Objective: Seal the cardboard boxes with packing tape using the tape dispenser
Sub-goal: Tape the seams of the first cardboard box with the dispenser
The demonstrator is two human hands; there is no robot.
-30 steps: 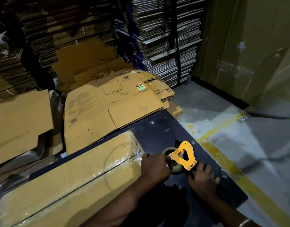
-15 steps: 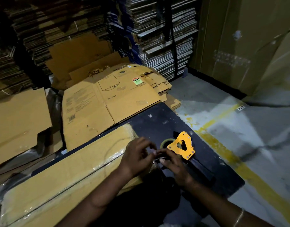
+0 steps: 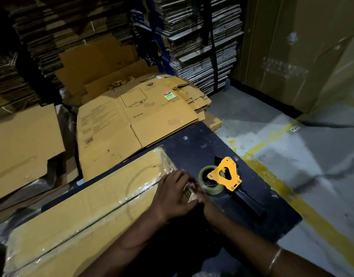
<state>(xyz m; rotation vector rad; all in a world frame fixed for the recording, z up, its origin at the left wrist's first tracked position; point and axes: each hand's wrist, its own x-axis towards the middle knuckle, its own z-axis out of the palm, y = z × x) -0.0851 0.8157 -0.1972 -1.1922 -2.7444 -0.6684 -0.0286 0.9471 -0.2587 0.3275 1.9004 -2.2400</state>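
Hands meet at the near end of the long, flat, tan cardboard box, which lies on a dark blue-black platform. In the head view, the only one, the left hand rests palm-down over the box's end corner, fingers curled onto the glossy clear tape there. The right hand is mostly hidden under the left; its fingertips seem to press the same taped edge, though I cannot tell whether it pinches anything or only pushes. Neither hand holds the tool.

The yellow-framed tape dispenser with a black handle lies on the platform just right of the two hands, apart from them. Its roll of clear tape sits on the side nearest the hands. The handle runs away toward the lower right, so its long axis lies diagonally, from upper left to lower right.

The box's long axis runs from the hands down to the lower left, with a centre seam following it under shiny tape.

The step in hand looks like smoothing down a tape end on the box's end face. Next, I judge, the right hand must reach right for the handle, lift the dispenser, and set its front edge on whichever seam is unsealed. Flattened cardboard sheets lie beyond the hands.
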